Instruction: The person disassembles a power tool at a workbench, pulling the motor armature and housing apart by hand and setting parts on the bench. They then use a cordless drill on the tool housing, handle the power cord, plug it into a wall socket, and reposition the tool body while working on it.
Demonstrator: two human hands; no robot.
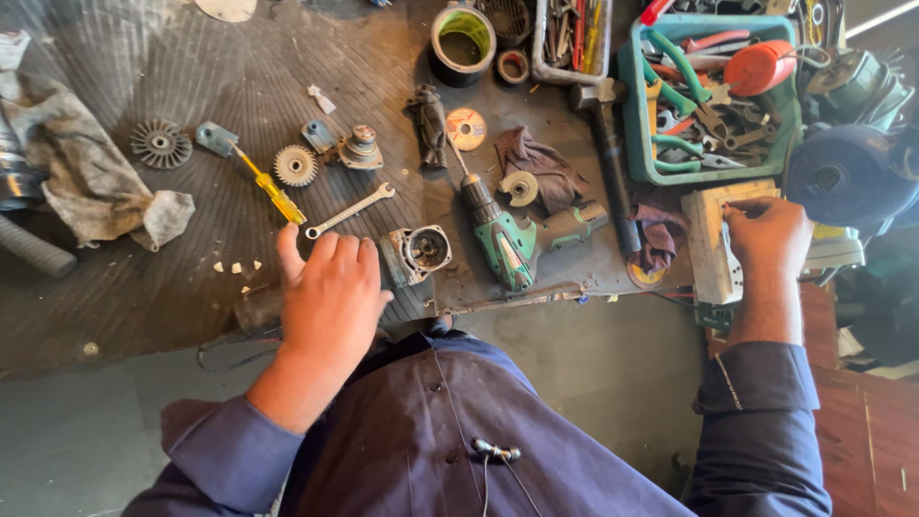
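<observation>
At the bench's near edge the left hand (328,292) lies palm down, fingers loosely spread and holding nothing, its fingertips beside a grey motor housing (416,254) with a round open bore. Beyond it lie a spanner (349,211), a yellow-handled screwdriver (268,190), a small gear (295,165) and a finned fan wheel (161,144), with a dirty rag (91,177) toward the left edge. Right of the housing rests a green cordless drill (517,239), then a hammer (608,163). At the right edge the right hand (769,239) curls its fingers over the top of a pale block (716,239). Behind it sits a teal tray (637,115) of pliers. The bench (144,306) is dark, ribbed matting; grey floor lies below.
</observation>
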